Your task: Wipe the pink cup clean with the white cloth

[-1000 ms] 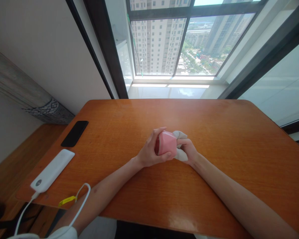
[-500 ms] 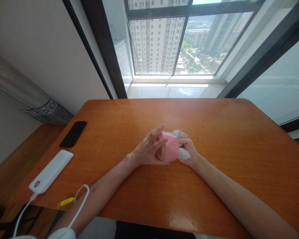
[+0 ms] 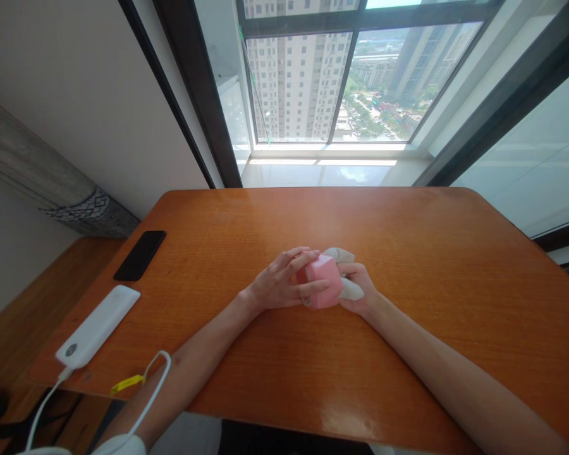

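Note:
A small pink faceted object, shaped like a box or cup, is held just above the middle of the table. Its left side is partly covered by my left hand, whose fingers wrap over its top and front. On the other side, my right hand is closed on a white cloth or tissue that presses against the pink object. One end of the cloth sticks out above my right fingers, another below. What lies between the cloth and the object is hidden.
The brown wooden table reaches to the window. At its left are a black phone and a white power bank with a white cable. A yellow cable tag is beside my left forearm.
My left fingers have come down from a spread pose and closed over the pink object. My right hand with the cloth has hardly moved.

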Tool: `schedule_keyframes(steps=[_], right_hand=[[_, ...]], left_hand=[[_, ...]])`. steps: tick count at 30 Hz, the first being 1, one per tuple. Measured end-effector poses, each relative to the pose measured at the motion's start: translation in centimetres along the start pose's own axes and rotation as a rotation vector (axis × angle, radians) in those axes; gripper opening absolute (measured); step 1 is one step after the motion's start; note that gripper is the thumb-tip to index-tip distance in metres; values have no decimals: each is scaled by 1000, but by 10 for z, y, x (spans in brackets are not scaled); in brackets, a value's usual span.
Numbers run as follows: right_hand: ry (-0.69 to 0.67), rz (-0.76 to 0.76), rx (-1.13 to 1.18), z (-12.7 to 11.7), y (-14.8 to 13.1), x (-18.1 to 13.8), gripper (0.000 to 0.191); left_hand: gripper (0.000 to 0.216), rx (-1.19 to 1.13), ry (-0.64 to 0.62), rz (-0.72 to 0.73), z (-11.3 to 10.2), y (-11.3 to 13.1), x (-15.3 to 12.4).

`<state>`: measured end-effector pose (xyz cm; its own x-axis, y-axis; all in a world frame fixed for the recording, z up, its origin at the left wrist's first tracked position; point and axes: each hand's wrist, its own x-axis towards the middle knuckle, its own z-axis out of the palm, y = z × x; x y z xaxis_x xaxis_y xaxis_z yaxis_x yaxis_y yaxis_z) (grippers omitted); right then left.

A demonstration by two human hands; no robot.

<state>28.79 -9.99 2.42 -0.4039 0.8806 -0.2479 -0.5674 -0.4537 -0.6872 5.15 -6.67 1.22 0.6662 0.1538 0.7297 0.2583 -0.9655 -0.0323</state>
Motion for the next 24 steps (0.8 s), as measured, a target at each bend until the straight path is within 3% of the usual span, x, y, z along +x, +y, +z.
schedule_keyframes(steps=[10, 17, 24], right_hand=[[38, -34, 4, -3, -1, 2, 12], [63, -52, 12, -4, 1, 4, 12], [77, -105, -4, -2, 1, 4, 17]], left_hand=[[83, 19, -21, -144, 1, 9, 4], [99, -47, -24, -301, 1, 18, 9], [108, -283, -54, -562, -5, 28, 23]])
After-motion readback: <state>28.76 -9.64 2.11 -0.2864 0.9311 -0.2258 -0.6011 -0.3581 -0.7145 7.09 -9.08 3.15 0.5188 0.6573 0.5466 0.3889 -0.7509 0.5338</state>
